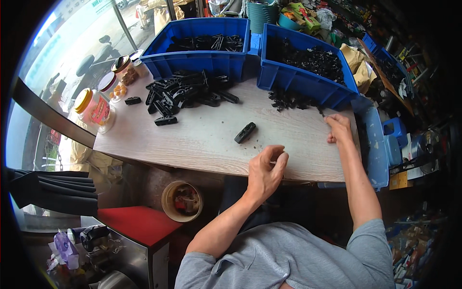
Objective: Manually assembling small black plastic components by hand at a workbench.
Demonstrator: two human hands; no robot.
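Note:
A single black plastic piece (245, 133), oblong and clip-like, lies by itself on the table in front of me. Just nearer than it, my left hand (265, 172) hovers over the front edge with fingers loosely curled; nothing shows in it. My right hand (340, 128) is at the right side of the tabletop, thumb and forefinger pinched at a small black part (321, 111). Beyond those fingertips is a loose heap of small black parts (291, 100). A larger pile of oblong black pieces (185, 91) covers the back left of the table.
Two blue bins, one of long black pieces (195, 60) and one of small black parts (308, 89), stand at the back. Lidded jars (98, 113) line the left edge. A blue tub (378, 144) adjoins the right edge; a bucket (168, 204) sits on the floor below.

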